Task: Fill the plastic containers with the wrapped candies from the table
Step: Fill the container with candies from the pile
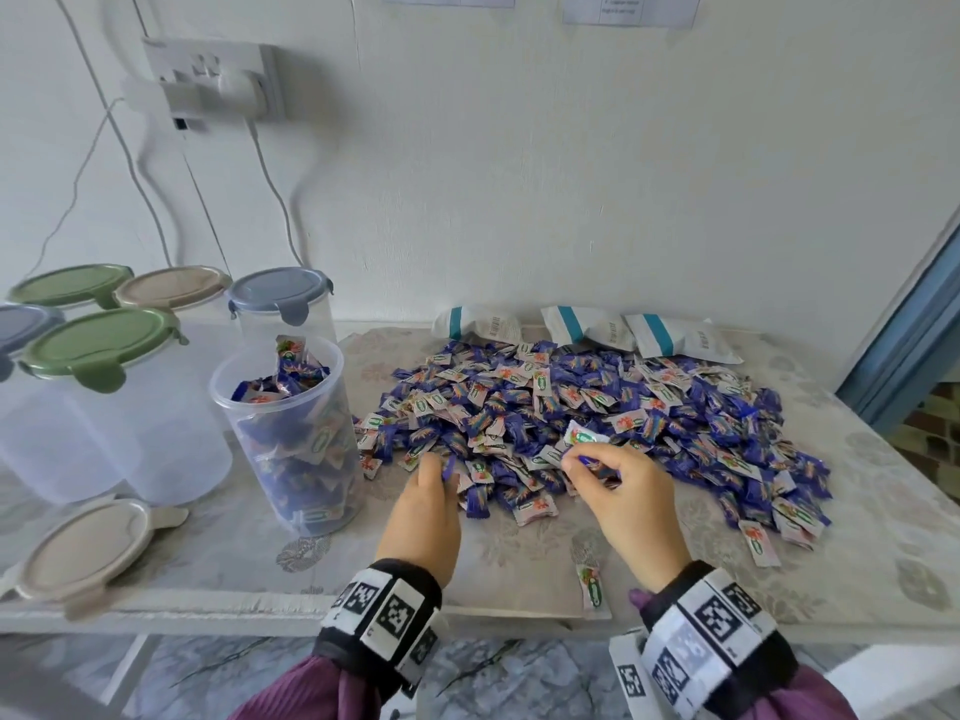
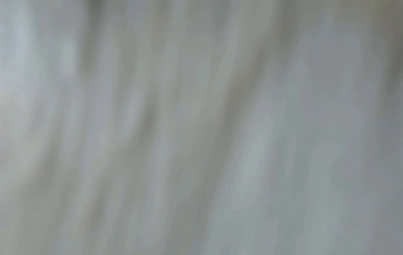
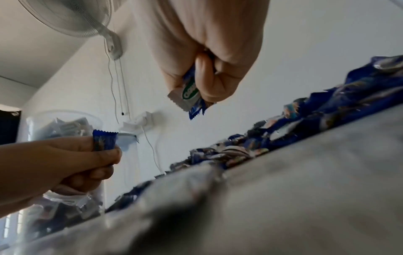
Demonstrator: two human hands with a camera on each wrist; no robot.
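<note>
Two hands (image 1: 423, 504) (image 1: 631, 488) each pinching candies (image 3: 104, 142); one open container (image 1: 291, 433).

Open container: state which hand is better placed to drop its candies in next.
Left. The left hand grips a blue candy beside the open container; the right hand, also holding candies, is farther away over the pile.

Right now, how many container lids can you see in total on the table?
6. Five are clipped on containers at far left: green, beige, grey-blue, another grey-blue cut by the frame edge, and a nearer green. One beige lid lies loose near the front edge. More may sit out of frame.
</note>
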